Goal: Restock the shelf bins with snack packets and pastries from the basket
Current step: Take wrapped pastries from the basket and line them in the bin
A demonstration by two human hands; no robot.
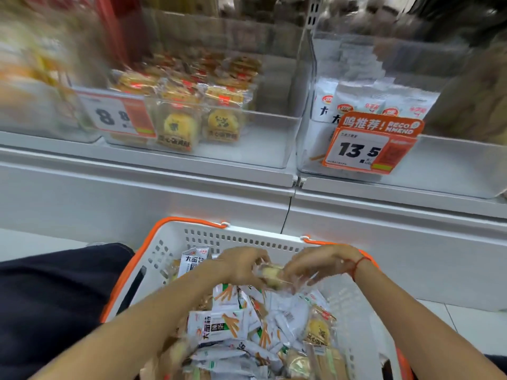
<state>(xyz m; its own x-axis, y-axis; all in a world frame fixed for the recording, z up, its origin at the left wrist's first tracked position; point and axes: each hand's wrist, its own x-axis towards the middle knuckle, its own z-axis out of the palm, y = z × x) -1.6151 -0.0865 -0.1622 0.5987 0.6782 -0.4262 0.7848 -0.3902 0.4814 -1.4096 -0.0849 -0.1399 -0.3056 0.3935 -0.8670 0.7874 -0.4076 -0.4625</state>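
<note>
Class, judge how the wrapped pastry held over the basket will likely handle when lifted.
The wrapped pastry is probably light, since both hands pinch it easily. Its clear film looks crinkly, perhaps slippery. The round cake inside likely crumbles if squeezed.

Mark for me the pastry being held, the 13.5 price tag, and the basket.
wrapped pastry [270, 272], head view, on its yellow middle between both hands.
13.5 price tag [359, 150], head view, on the printed digits.
basket [241, 238], head view, on its perforated far wall.
</note>
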